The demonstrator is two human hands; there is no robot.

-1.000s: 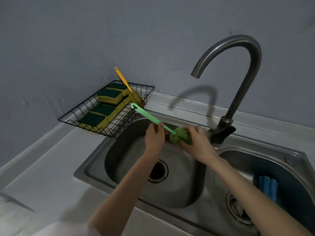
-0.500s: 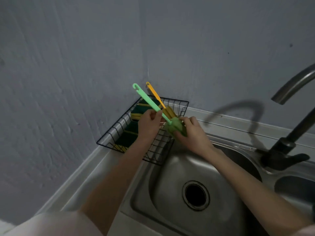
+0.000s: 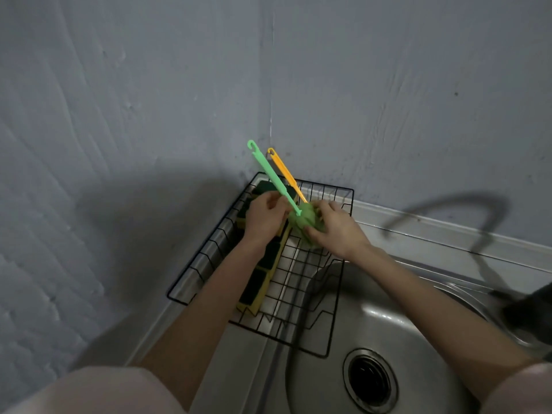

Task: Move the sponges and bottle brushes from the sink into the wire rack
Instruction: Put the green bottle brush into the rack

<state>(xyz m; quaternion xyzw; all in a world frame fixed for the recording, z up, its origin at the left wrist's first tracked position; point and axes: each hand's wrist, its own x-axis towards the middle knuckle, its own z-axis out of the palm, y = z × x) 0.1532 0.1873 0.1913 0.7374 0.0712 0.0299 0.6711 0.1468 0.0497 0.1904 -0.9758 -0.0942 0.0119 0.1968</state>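
Left hand (image 3: pixel 264 218): we pinch the handle of the green brush (image 3: pixel 276 182).
Right hand (image 3: pixel 336 228): we wrap our fingers round the brush's soft green head.
Green brush: over the wire rack (image 3: pixel 334 309), handle tilted up to the wall corner.
Done: the sponges (image 3: pixel 260 282) sit in a row in the rack, and the orange brush (image 3: pixel 286 171) leans there too.
Left: we think we only need to let the green brush go.
Sink (image 3: pixel 424 339): we see nothing else in the part shown.

I see two grey plastered walls (image 3: pixel 119 115) meeting in a corner. Pale counter ledge (image 3: pixel 448 231) along the base. Light dim; curved faucet shadow (image 3: pixel 466 210) on right wall.
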